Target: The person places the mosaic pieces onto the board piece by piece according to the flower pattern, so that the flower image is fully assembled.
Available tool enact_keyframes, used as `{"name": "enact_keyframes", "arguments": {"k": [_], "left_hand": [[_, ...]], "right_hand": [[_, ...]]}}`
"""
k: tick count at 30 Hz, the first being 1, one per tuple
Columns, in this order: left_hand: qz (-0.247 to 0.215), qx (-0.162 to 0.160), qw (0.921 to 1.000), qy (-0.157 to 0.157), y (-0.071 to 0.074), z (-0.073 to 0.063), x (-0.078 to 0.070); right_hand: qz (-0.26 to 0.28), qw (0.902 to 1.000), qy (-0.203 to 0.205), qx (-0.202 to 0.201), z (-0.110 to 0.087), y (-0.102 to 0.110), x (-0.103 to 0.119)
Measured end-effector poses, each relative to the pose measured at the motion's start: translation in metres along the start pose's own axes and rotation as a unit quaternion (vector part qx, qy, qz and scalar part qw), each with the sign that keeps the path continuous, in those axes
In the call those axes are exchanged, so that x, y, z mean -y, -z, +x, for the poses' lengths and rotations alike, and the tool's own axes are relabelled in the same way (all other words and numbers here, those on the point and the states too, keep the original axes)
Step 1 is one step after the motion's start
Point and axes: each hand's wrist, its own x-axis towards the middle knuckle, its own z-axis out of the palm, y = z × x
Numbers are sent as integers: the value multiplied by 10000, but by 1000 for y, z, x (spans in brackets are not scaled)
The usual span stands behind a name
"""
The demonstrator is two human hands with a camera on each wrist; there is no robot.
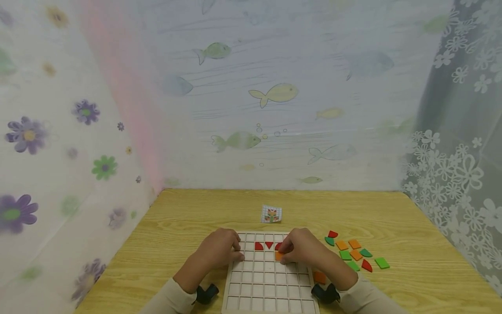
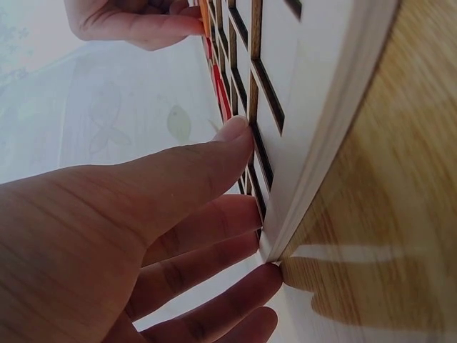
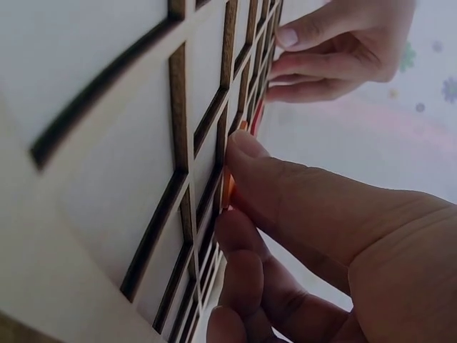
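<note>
A white board with a grid of square recesses (image 1: pixel 245 303) lies in front of me. My left hand (image 1: pixel 217 252) rests at its left edge, thumb (image 2: pixel 232 139) on the grid and fingers extended along the side. My right hand (image 1: pixel 305 247) pinches an orange square tile (image 1: pixel 278 256) between thumb and fingers, low over a cell in the upper right part of the grid. Just above this tile is a red piece (image 1: pixel 278 246), partly hidden by the fingers. Further left in the same row are a red triangle (image 1: pixel 269 245) and a red quarter-round tile (image 1: pixel 259 247).
Right of the board, loose tiles lie scattered on the wooden table (image 1: pixel 188 209): orange squares (image 1: pixel 342 245), green squares (image 1: pixel 382 262), green quarter-rounds (image 1: pixel 365 253) and red quarter-rounds (image 1: pixel 366 265). One orange tile (image 1: pixel 319 277) lies by the board's right edge. A small pattern card (image 1: pixel 271 214) is behind the board.
</note>
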Motion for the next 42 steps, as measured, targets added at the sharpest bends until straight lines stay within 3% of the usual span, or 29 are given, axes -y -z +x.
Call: {"name": "enact_keyframes", "arguments": {"k": [11, 16, 25, 42], "left_hand": [[-27, -51, 9999, -140, -3, -1, 3], [-7, -49, 9999, -164, -2, -1, 2], [-9, -53, 9998, -166, -1, -1, 1], [31, -24, 10000, -57, -2, 0, 1]], "right_hand": [[-99, 9997, 225, -53, -2, 5, -3], [-393, 9984, 339, -228, -6, 10, -7], [-433, 9979, -54, -472, -21, 26, -13], [-369, 9972, -69, -646, -48, 51, -39]]}}
